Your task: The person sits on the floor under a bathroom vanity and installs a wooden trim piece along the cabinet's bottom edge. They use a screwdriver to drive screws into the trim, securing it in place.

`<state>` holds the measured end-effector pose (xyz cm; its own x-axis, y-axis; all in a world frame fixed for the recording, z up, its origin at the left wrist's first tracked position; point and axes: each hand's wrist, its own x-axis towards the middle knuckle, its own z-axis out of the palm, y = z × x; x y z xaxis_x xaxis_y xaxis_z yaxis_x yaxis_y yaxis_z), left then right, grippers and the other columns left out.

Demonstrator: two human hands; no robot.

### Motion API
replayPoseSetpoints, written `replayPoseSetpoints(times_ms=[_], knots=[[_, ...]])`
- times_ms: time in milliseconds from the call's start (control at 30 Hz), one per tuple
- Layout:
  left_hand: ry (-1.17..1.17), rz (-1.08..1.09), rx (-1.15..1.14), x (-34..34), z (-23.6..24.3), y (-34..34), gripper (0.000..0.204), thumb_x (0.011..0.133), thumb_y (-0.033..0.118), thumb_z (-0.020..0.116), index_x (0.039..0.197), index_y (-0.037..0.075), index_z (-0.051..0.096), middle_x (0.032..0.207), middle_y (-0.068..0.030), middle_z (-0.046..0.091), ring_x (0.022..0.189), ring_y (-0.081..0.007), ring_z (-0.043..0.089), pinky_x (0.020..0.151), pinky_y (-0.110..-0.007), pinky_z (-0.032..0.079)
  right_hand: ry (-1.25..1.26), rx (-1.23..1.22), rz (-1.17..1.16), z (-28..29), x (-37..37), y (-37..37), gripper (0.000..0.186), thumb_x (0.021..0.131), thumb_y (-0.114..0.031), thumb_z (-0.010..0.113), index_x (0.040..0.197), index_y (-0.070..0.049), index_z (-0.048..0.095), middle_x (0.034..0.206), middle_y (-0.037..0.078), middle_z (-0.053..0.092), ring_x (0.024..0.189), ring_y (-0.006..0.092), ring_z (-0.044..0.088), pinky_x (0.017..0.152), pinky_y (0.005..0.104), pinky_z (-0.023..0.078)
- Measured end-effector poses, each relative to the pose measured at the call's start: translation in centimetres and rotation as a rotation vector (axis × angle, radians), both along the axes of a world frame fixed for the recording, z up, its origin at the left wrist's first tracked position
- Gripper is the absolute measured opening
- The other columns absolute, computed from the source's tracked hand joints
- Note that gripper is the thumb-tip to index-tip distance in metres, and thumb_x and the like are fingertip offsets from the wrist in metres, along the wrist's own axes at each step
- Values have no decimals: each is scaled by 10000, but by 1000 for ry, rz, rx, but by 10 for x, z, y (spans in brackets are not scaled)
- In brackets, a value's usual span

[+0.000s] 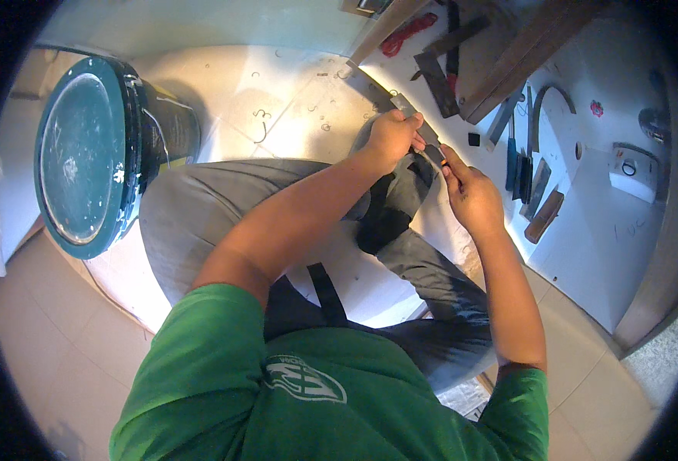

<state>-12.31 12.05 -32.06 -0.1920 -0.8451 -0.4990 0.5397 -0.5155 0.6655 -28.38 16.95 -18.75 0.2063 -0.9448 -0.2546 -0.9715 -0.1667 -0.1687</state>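
Note:
I sit on the floor in grey trousers and a green shirt. My left hand [391,138] grips the upper part of a flat grey metal strip [410,107] held above my knee. My right hand [468,192] closes on the strip's lower end, thumb and fingers pinching it, with a small dark part at the fingertips. The strip's middle is hidden between the two hands. The two hands are almost touching.
A large dark paint bucket with a teal lid [85,154] lies to my left. On the white sheet [608,230] to my right lie dark chisels and files [519,165], wooden pieces [545,215], a curved metal piece [550,100], planks [523,54], a red cord [406,34] and a white block [632,173].

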Motion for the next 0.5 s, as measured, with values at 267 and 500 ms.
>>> replayPoseSetpoints(times_ms=[267, 500], knots=[[-37, 12, -10, 4, 2, -1, 358, 1012, 337, 655, 938, 1, 558, 792, -142, 700, 691, -208, 681, 706, -305, 477, 78, 29, 1, 7, 3, -2, 413, 1011, -321, 603, 1424, -319, 604, 783, 171, 672, 743, 372, 686, 681, 487, 529], [27, -44, -15, -8, -6, 7, 387, 998, 376, 677, 933, 16, 552, 796, -144, 709, 704, -212, 680, 707, -311, 478, 93, 45, 12, 14, -4, 0, 418, 1002, -309, 595, 1418, -346, 596, 766, 159, 665, 717, 370, 687, 664, 505, 537]])
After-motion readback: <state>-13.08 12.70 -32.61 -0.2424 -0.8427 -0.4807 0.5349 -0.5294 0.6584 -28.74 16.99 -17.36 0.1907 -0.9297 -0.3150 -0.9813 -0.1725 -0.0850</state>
